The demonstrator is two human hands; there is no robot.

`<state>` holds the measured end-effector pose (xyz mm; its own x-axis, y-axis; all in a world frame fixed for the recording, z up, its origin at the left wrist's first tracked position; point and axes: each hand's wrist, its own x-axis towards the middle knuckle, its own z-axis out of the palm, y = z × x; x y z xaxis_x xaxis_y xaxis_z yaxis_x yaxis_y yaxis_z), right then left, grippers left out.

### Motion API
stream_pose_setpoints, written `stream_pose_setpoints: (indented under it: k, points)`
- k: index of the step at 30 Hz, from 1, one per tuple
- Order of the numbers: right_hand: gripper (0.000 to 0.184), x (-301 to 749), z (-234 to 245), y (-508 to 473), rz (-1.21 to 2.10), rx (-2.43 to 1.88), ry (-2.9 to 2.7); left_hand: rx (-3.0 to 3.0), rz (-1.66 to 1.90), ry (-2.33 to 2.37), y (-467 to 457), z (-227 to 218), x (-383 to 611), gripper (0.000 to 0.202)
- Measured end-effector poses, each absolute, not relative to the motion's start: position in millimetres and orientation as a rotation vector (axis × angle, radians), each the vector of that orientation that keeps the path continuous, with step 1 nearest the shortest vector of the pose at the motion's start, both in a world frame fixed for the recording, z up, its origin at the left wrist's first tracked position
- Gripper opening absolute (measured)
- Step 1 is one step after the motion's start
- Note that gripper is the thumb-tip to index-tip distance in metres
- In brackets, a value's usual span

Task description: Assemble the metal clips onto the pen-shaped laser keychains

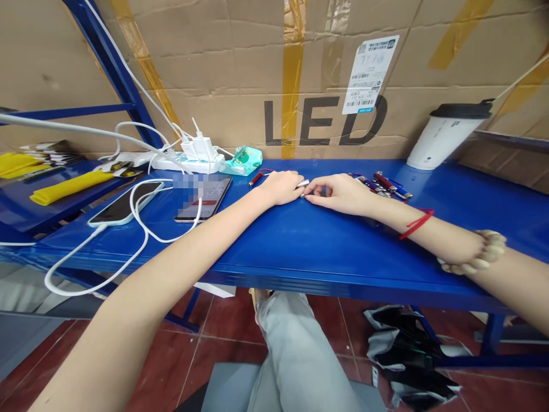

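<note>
My left hand (283, 187) rests on the blue table with its fingers curled, and a small silver metal cylinder (303, 183) sticks out from it toward the right. My right hand (341, 193) meets it there, thumb and fingertips pinched at a tiny silver piece (302, 195) that is too small to name. Beyond my right wrist lies a pile of small penlight-like tubes (386, 183) in red, blue and purple with metal ends, partly hidden by the forearm. One dark red tube (256, 179) with a loop lies just left of my left hand.
Two phones (126, 203) (203, 197) with white charging cables lie at left, before a white power strip (184, 163). A green wipes packet (242, 161) sits behind. A white lidded cup (446, 137) stands back right against a cardboard box (240, 74). Yellow packets (77, 186) lie far left.
</note>
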<state>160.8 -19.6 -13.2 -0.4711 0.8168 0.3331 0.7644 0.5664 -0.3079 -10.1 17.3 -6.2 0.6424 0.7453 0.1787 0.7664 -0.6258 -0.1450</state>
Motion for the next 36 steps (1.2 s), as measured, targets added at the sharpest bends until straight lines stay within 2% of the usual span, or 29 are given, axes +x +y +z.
stream_pose_setpoints:
  k: [36]
  points:
    - [0.039, 159.6, -13.8, -17.4, 0.149, -1.294, -2.381, -2.691, -0.195, -1.272, 22.8, -11.6, -8.7, 0.039]
